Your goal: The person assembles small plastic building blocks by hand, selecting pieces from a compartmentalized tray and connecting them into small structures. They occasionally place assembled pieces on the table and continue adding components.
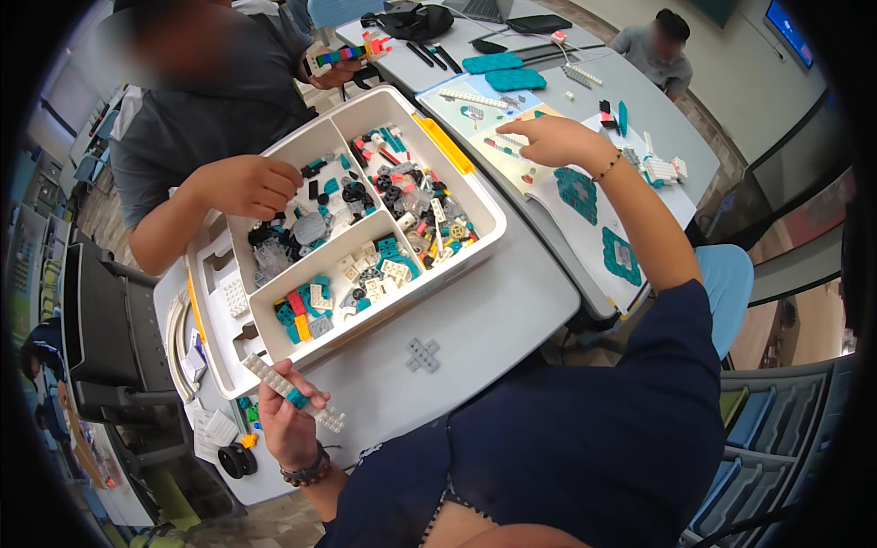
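Observation:
My left hand (289, 427), at the near left of the table, is closed on a long white building-brick beam (267, 373) with a teal piece at its middle. Over the open picture booklet (598, 269), my right hand (568, 144) stretches out with its index finger extended and nothing held. Whether the fingertip touches the page I cannot tell. Between my arms a grey cross-shaped piece (422, 355) lies on the table. The white sorting tray (484, 239) stands beyond it, its compartments full of loose bricks, wheels and connectors.
Across the tray a co-worker's hand (247, 185) reaches into it; their other hand (331, 71) holds a multicoloured brick build (343, 57). A white brick model (660, 170) lies right of the booklet. Teal plates (513, 80), pens (434, 57) and a black bag (408, 20) lie farther back.

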`<state>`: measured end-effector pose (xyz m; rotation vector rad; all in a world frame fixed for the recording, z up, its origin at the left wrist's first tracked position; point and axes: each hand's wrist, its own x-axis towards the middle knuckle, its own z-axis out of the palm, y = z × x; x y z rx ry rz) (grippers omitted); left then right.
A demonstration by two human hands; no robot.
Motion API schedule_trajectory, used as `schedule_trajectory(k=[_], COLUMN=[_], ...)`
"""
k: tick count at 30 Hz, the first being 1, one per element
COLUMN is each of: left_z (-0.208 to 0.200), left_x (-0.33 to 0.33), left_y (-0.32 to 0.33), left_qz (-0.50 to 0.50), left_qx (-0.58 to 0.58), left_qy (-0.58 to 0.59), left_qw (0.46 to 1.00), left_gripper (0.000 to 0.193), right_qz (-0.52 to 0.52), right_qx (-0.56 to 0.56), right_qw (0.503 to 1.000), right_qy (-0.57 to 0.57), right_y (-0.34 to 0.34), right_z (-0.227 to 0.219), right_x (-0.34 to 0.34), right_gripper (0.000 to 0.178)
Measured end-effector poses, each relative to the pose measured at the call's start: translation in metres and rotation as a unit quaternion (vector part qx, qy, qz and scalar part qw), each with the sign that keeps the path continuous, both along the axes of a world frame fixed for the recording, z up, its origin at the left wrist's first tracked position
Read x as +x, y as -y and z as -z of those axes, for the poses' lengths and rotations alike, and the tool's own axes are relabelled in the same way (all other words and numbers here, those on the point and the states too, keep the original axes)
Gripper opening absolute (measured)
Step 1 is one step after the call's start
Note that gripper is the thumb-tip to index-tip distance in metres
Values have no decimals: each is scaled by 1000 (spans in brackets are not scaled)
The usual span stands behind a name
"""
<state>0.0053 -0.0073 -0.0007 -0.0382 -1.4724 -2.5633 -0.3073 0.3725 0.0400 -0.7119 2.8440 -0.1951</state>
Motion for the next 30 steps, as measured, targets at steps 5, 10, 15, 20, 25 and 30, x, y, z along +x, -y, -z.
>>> schedule_trajectory(k=[5,10,15,20,25,30], left_z=[1,0,7,6,8,5], left_x=[0,-1,-1,-3,-3,-5], left_y=[1,-1,2,-4,0,-5], left_qz=[-17,-29,-29,-50,-28,-34], left_qx=[-23,-45,-62,-77,-100,-75], left_qy=[3,23,17,42,47,49], left_qw=[1000,998,997,995,993,995], left_gripper=[52,53,54,56,56,48], right_qz=[52,37,59,37,43,57], right_qx=[81,113,125,82,121,92], right_qw=[992,990,988,996,987,971], right_qy=[84,80,67,11,-100,-212], right_y=[0,5,13,13,27,27], right_z=[2,9,9,21,53,76], right_x=[11,12,12,13,24,32], right_gripper=[56,57,55,45,45,48])
